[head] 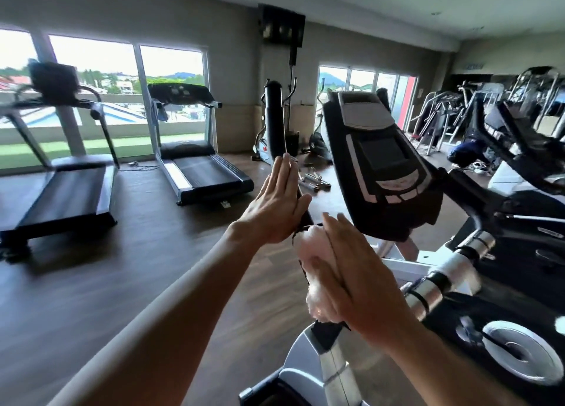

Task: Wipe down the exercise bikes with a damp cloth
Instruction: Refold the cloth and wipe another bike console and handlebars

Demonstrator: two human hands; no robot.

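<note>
Nearest to us, our right hand lies flat over the pale pink damp cloth, fingers straight and close together, thumb pressed along the cloth's left side. The cloth is wrapped around the black foam-covered handlebar of the white-and-black exercise bike, low on the bar and near the frame.

Just beyond, our left hand rests flat against the left side of the same handlebar, fingers straight and together, holding nothing.

The bar's long axis runs up and away from us, from the cloth towards its rounded top. The unwiped length therefore lies above and beyond the right fingertips, in line with them. We judge that the coming stroke calls for sliding the cloth up along this axis while the left hand steadies the bar. The right hand is the nearer one.

To the right of the bar sits the black-and-grey console with a dark screen, tilted towards us. Farther left stand two black treadmills before large windows.
</note>
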